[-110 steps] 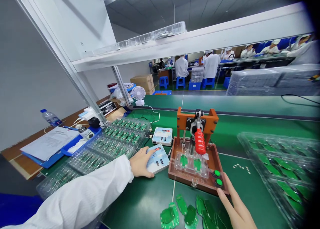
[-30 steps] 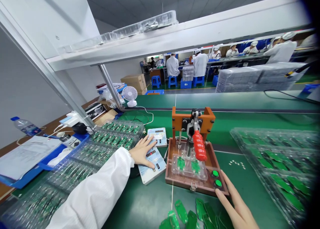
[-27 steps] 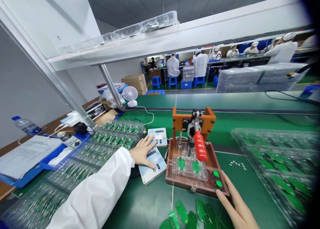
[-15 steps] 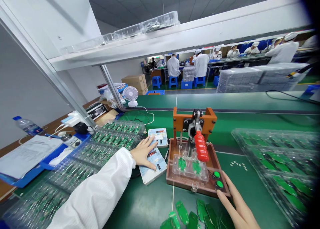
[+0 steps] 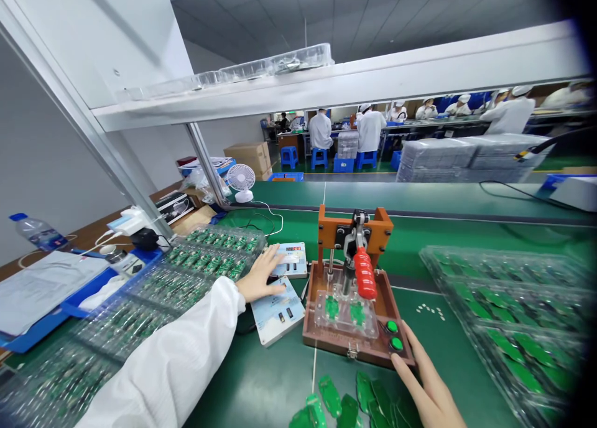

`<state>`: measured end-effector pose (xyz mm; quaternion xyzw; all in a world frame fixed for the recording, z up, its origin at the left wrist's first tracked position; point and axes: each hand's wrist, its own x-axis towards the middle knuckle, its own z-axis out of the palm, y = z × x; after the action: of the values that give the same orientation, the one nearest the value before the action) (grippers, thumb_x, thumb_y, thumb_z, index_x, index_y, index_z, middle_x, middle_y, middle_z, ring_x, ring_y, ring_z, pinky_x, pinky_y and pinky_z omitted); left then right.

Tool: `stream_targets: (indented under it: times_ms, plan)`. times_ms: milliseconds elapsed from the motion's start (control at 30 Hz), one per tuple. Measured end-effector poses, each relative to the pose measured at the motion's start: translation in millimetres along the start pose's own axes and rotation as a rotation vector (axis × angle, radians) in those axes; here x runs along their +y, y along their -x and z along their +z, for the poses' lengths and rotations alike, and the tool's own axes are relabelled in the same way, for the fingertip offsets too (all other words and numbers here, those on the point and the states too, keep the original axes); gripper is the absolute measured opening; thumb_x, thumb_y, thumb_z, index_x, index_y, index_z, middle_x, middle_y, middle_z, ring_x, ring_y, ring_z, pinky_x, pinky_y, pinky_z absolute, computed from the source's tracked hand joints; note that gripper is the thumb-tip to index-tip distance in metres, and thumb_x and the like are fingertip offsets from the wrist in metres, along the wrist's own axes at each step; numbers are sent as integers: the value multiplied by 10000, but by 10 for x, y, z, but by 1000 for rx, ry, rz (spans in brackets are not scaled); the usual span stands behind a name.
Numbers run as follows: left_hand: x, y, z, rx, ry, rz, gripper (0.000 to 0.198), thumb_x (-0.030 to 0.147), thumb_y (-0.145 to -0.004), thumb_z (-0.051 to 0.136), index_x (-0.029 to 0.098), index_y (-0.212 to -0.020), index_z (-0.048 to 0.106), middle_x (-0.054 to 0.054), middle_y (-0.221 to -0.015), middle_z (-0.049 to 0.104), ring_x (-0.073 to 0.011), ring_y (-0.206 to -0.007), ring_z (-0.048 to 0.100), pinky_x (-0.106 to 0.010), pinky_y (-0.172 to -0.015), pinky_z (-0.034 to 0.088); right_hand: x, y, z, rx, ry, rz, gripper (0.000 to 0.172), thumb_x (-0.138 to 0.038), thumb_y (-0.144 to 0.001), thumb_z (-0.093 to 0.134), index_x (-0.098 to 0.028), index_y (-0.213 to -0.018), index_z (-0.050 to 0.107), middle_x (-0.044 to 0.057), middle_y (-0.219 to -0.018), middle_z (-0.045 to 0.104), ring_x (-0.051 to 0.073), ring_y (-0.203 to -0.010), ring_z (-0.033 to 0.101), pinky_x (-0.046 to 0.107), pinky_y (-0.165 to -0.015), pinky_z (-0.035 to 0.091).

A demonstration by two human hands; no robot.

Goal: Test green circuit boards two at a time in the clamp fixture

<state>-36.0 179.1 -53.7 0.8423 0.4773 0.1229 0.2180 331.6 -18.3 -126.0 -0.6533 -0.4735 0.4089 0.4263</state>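
Note:
My left hand [image 5: 259,279], fingers spread, is over two white-and-blue meter boxes. Its thumb lies across the upper part of the near meter box [image 5: 278,316]; no lit digits show there. Its fingertips reach the edge of the far meter box [image 5: 293,267], which shows red digits. My right hand [image 5: 426,378] touches the front right corner of a wooden test fixture [image 5: 333,344], thumb in front and fingers along the side, close to two green buttons [image 5: 394,336]. Two green circuit boards [image 5: 357,313] sit in the fixture's clear plate, below a clamp with a red handle [image 5: 365,274].
Loose green boards [image 5: 347,409] lie in front of the fixture. Clear trays of boards stand at left [image 5: 186,279] and right [image 5: 504,310]. Small pale pieces [image 5: 430,310] lie near the right tray. A fan [image 5: 241,182] and overhead shelf [image 5: 261,92] are behind. Co-workers sit far off.
My left thumb has moved up from the near meter box's lower part to its display area, and the red digits there no longer show. My right hand stays at the fixture's corner. The view has shifted slightly.

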Motion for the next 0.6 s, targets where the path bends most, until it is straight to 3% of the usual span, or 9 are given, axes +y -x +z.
stream_targets:
  times_ms: [100,133,200,367,600]
  plan:
    - [-121,-52,11,524,377,-4,570,668,-861,612,214,-1206,604,-138,-1501,480,-321,-1434,400,-475,-1214,298,24,-11,-11,5,11,19,827,-799,-903,465,-389,-1594,267,-71,-1628,275,310,-1503,289,537,-1228,251]
    - [-158,-74,9,656,461,-24,479,641,-862,620,213,-1075,610,-132,-1357,588,-307,-1316,518,-462,-1154,375,33,-17,-11,8,7,21,830,-802,-899,467,-394,-1593,267,-73,-1626,279,315,-1501,293,545,-1225,255]
    - [-230,-115,-1,799,554,-83,421,616,-838,642,212,-926,565,-98,-1072,669,-275,-1067,637,-436,-1014,477,47,-30,-10,14,-2,17,826,-802,-895,474,-401,-1589,276,-78,-1625,280,318,-1500,293,547,-1230,246]
    - [-367,-163,-48,839,756,-207,480,620,-674,742,211,-787,519,-26,-735,630,-236,-766,664,-372,-780,538,67,-36,-12,-4,-6,16,827,-791,-903,483,-388,-1592,265,-71,-1634,257,302,-1513,264,514,-1252,209]
    - [-345,-137,-103,787,937,-297,503,570,-556,826,195,-670,511,-18,-705,632,-209,-743,660,-321,-748,533,84,-25,-20,-11,-9,13,802,-782,-903,499,-421,-1578,261,-66,-1632,268,301,-1510,273,526,-1246,230]
